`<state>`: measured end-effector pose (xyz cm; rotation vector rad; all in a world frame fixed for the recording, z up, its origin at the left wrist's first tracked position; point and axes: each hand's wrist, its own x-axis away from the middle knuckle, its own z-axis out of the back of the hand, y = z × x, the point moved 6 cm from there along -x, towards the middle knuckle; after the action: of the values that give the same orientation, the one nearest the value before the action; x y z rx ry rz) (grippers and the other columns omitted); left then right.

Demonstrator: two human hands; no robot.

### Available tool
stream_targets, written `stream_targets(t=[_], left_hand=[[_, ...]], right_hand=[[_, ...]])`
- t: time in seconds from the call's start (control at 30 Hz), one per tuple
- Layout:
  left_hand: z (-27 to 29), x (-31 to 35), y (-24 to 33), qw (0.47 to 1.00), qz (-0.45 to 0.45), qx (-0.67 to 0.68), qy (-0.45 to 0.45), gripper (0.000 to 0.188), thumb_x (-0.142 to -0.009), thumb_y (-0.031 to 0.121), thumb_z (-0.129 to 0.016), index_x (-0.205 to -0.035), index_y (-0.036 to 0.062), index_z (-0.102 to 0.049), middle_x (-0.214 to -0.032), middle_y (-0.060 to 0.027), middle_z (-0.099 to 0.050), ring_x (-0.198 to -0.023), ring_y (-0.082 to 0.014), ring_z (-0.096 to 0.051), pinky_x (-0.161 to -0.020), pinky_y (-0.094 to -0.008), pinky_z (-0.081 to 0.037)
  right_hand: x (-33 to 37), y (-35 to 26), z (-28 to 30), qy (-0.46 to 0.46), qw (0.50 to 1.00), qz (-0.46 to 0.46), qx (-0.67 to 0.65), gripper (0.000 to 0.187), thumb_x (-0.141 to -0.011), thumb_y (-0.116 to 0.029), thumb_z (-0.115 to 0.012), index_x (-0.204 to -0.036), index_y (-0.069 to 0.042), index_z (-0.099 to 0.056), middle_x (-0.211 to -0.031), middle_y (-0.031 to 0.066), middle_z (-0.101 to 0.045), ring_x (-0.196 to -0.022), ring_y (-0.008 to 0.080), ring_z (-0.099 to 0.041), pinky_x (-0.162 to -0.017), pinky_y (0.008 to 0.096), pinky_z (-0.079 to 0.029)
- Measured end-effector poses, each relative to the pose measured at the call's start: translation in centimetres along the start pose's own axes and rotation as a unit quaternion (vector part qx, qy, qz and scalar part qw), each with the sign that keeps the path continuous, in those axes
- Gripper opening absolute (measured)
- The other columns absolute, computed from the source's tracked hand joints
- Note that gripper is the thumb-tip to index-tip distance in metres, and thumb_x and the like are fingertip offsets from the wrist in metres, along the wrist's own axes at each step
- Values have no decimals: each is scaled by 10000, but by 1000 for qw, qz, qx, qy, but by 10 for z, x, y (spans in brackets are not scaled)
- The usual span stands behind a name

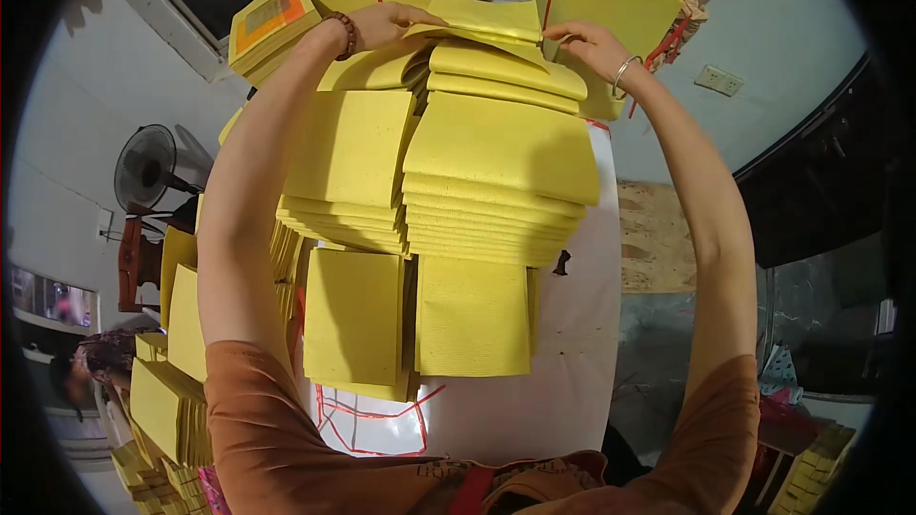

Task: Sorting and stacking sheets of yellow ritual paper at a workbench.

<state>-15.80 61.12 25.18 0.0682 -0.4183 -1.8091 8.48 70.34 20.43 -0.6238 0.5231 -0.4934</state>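
Both my arms reach to the far side of a white table, where folded yellow paper is piled high. My left hand [384,25], with a brown bead bracelet at its wrist, holds the left edge of a bent bundle of yellow paper [487,15]. On the bundle's right edge are the curled fingers of my right hand [590,44], which has a silver bangle at the wrist; part of its grip is hidden. Beneath lie folded yellow bundles [506,72] and a tall stack of yellow paper [501,148]. Beside that stands another stack [351,148].
Two lower yellow stacks [472,315] stand nearer me on the white tabletop [563,401], beside loose red string [372,415]. Tied yellow blocks [611,5] rise at the back. At the left are a fan [145,164], more yellow bundles [167,410] and another person [100,362].
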Motion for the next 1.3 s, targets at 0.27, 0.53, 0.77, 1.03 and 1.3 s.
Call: stream_targets(t=[0.27,0.53,0.77,1.03,1.3], left_hand=[[19,-12,1,985,0,127,120,469,-810,341,-561,-1149,19,-516,-1132,-82,-552,-1076,-197,-481,-946,-321,-327],[13,-40,-33,952,158,195,177,380,-790,376,-549,-989,58,-607,-884,-39,-625,-775,-156,-572,-709,-322,-435],[10,-57,-45,947,156,151,237,376,-748,377,-589,-872,24,-630,-838,-87,-627,-733,-201,-579,-671,-334,-446],[-32,-79,-96,942,253,99,198,652,-760,457,-569,-1172,-24,-413,-1000,-149,-570,-912,-225,-546,-820,-321,-424],[-54,-79,-100,938,268,190,112,734,-767,510,-503,-1232,-27,-322,-998,-141,-443,-883,-229,-451,-769,-343,-359]], right_hand=[[-1,26,-11,7,993,-107,-50,593,-679,-59,-499,-1261,-120,-403,-1140,68,-487,-1048,173,-450,-857,278,-390],[-12,-5,-21,-33,960,-205,-188,564,-762,-309,-575,-1259,-112,-394,-1124,64,-489,-1034,137,-460,-799,260,-405],[-32,35,-39,-12,930,-248,-271,412,-821,-385,-545,-1079,-76,-461,-958,42,-517,-719,96,-550,-494,192,-434],[-43,50,-63,93,909,-248,-320,437,-821,-383,-552,-1093,-57,-450,-932,45,-526,-664,97,-557,-496,207,-439],[-23,41,-80,-35,799,-252,-545,553,-813,-478,-518,-1128,-24,-491,-1019,128,-583,-760,158,-596,-672,275,-495]])
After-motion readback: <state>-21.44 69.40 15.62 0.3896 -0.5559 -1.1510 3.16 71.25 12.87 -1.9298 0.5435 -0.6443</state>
